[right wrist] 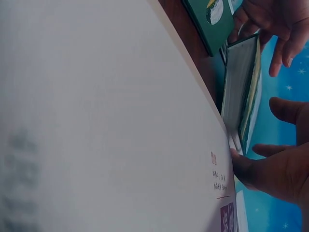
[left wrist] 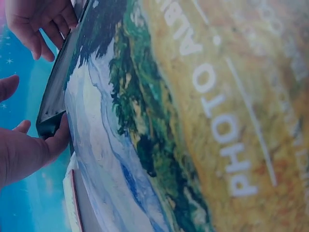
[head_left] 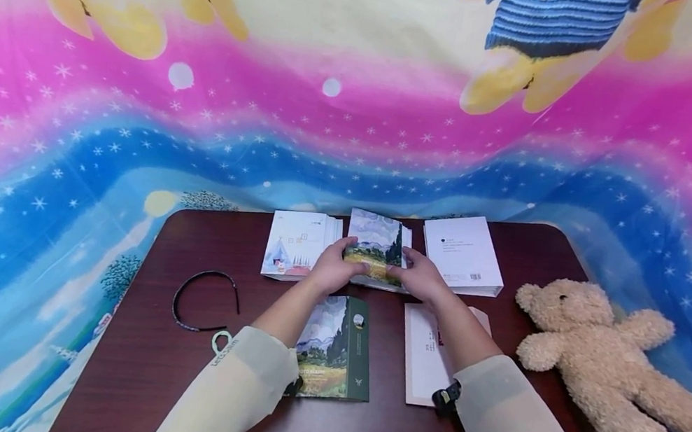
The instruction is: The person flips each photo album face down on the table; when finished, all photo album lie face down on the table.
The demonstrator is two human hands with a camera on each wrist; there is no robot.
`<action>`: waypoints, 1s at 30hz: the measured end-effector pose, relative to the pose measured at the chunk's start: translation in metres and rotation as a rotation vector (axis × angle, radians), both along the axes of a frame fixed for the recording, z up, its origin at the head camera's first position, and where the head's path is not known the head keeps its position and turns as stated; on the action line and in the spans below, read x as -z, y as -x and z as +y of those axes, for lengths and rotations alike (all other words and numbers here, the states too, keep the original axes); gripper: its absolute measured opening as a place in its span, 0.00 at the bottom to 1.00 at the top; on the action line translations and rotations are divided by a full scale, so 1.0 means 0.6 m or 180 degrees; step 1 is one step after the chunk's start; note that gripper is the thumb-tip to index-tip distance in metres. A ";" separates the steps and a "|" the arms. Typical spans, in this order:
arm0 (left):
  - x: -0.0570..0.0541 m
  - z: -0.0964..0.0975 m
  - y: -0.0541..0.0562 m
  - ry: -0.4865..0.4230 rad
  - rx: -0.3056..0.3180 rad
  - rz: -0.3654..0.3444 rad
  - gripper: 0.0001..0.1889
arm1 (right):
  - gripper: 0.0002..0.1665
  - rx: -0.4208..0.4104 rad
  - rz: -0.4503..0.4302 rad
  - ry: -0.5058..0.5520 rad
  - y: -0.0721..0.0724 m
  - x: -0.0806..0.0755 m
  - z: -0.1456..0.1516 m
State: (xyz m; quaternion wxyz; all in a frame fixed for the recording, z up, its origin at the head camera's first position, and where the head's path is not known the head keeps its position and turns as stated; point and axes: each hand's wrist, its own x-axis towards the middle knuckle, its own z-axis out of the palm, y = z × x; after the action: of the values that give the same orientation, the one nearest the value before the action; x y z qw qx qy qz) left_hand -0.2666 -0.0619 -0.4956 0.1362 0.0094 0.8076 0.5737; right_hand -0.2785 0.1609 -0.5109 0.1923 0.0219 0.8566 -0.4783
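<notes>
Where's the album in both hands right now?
In the head view, the held album is near the table's far edge, between the tent-cover book on the left and the white book on the right.

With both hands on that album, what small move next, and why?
Perhaps straighten the held album: the left hand and right hand grip its sides, and in the head view its top edge slants beside the nearly level tent-picture album.
</notes>
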 end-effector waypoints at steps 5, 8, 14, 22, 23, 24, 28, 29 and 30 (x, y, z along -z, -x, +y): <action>-0.003 0.002 0.000 0.0004 -0.0050 0.0073 0.39 | 0.50 -0.0014 -0.0005 0.0024 0.001 0.002 -0.001; -0.006 0.003 -0.001 -0.0042 -0.0075 0.0095 0.38 | 0.50 -0.0001 -0.0008 0.0068 0.001 0.003 -0.001; -0.012 0.005 -0.002 -0.0152 -0.0174 0.0144 0.37 | 0.48 -0.0030 0.0049 0.0097 0.002 0.004 -0.002; -0.018 0.011 -0.004 -0.0158 -0.0346 0.0374 0.34 | 0.47 -0.0100 0.0060 0.0203 0.003 0.007 -0.004; -0.019 0.012 -0.004 -0.0160 -0.0367 0.0421 0.34 | 0.47 -0.0096 0.0054 0.0240 0.003 0.007 -0.004; -0.020 0.012 -0.004 -0.0161 -0.0383 0.0469 0.34 | 0.47 -0.0090 0.0048 0.0276 0.003 0.007 -0.005; -0.024 0.015 -0.005 -0.0169 -0.0396 0.0578 0.32 | 0.47 -0.0061 0.0041 0.0342 0.003 0.007 -0.008; -0.026 0.015 -0.006 -0.0167 -0.0393 0.0591 0.32 | 0.47 -0.0056 0.0033 0.0354 0.002 0.006 -0.009; -0.027 0.016 -0.007 -0.0160 -0.0388 0.0610 0.32 | 0.47 -0.0059 0.0026 0.0362 0.002 0.006 -0.010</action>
State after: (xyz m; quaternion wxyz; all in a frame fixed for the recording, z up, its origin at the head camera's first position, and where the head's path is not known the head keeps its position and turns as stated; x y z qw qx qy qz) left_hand -0.2626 -0.0525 -0.4796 0.0230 0.0185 0.8014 0.5974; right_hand -0.2796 0.1551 -0.5146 0.1941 0.0010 0.8289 -0.5246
